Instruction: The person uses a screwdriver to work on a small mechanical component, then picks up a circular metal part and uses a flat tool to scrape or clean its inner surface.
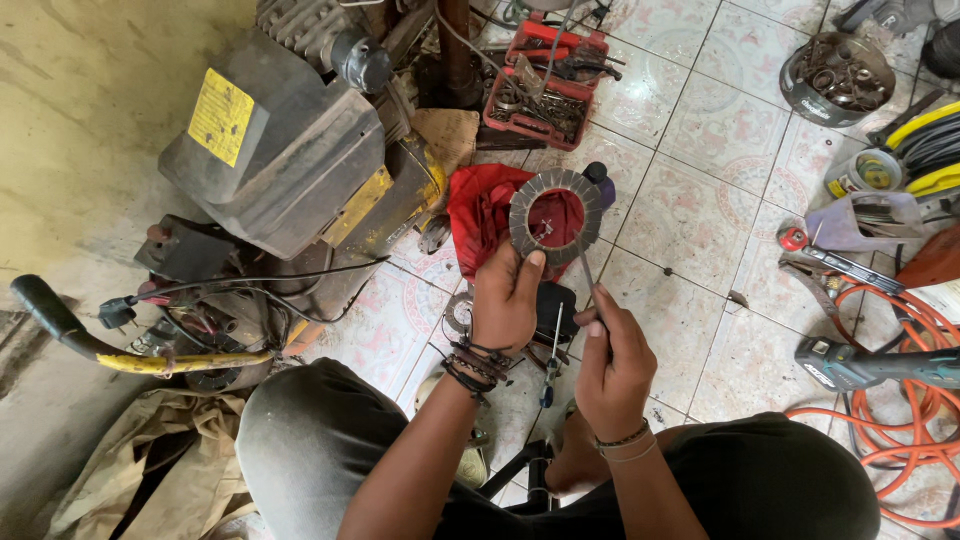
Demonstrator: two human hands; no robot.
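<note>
Left hand (507, 300) pinching toothed clutch ring (556, 216) at lower rim, held flat-on above; right hand (612, 358) gripping thin metal pick (588, 272), tip angled up-left toward ring.

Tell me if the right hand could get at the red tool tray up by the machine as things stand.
Probably not without shifting. The right hand holds a thin tool against the ring disc, and the red tool tray lies well beyond it, past the red cloth.
</note>
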